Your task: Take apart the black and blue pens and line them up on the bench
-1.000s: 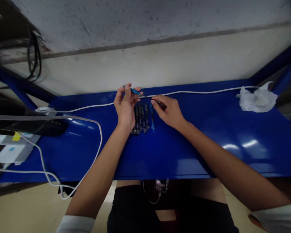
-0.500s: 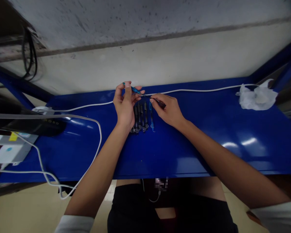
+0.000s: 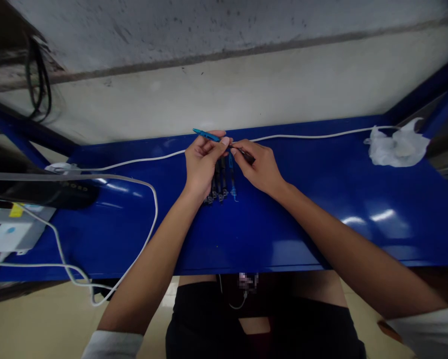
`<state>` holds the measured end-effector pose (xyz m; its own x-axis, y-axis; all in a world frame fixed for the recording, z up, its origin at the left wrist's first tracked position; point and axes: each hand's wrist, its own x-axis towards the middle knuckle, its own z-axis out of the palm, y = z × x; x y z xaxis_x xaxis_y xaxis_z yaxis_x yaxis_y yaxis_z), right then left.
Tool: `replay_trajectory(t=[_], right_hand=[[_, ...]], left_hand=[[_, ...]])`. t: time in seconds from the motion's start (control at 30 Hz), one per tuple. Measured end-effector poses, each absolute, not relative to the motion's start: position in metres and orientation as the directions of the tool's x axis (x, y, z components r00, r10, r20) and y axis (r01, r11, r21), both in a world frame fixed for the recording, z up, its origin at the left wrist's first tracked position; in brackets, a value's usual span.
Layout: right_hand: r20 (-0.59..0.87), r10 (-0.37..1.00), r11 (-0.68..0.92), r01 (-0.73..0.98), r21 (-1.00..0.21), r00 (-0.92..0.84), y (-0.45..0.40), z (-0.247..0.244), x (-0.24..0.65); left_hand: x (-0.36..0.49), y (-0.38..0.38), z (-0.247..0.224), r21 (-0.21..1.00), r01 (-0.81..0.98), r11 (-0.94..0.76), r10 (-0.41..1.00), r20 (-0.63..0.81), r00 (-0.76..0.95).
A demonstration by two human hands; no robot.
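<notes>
My left hand [image 3: 201, 167] is closed around a blue pen [image 3: 204, 134], whose back end sticks out up and to the left. Its thumb and fingertips pinch near the pen's front end, beside the fingertips of my right hand [image 3: 259, 162]. That hand is closed on a slim dark piece [image 3: 248, 156] in line with the pen; whether the two are joined is hidden by the fingers. Below the hands, several black pens [image 3: 220, 185] lie side by side on the blue table [image 3: 254, 224]. A second blue pen [image 3: 232, 174] lies at the right end of this row.
A white cable [image 3: 306, 136] runs along the table's back edge by the wall. To the right sits a crumpled white plastic bag [image 3: 398, 147]. More white cable [image 3: 154, 199] loops on the left, near a black object [image 3: 59, 192] and a white box [image 3: 16, 234].
My left hand has slid right along the blue pen toward its front end, and its fingertips now meet those of my right hand. The right hand has barely moved.
</notes>
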<state>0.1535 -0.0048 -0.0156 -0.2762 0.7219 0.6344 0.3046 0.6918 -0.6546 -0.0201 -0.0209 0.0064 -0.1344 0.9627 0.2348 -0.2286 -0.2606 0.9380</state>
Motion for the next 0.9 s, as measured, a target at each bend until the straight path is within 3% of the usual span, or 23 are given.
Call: replay_trajectory(t=[0.67, 0.9], right_hand=[[0.603, 0.751, 0.66, 0.337, -0.672, -0.27, -0.0082, -0.0123, 0.1532], [0.605, 0.757, 0.653, 0.337, -0.678, -0.247, -0.0094, -0.0097, 0.1525]], left_hand=[[-0.0151, -0.0215, 0.0035, 0.961, -0.143, -0.235, 0.968, 0.219, -0.122], [-0.0153, -0.0231, 0.0082, 0.946, -0.02, -0.323, 0.913, 0.306, -0.27]])
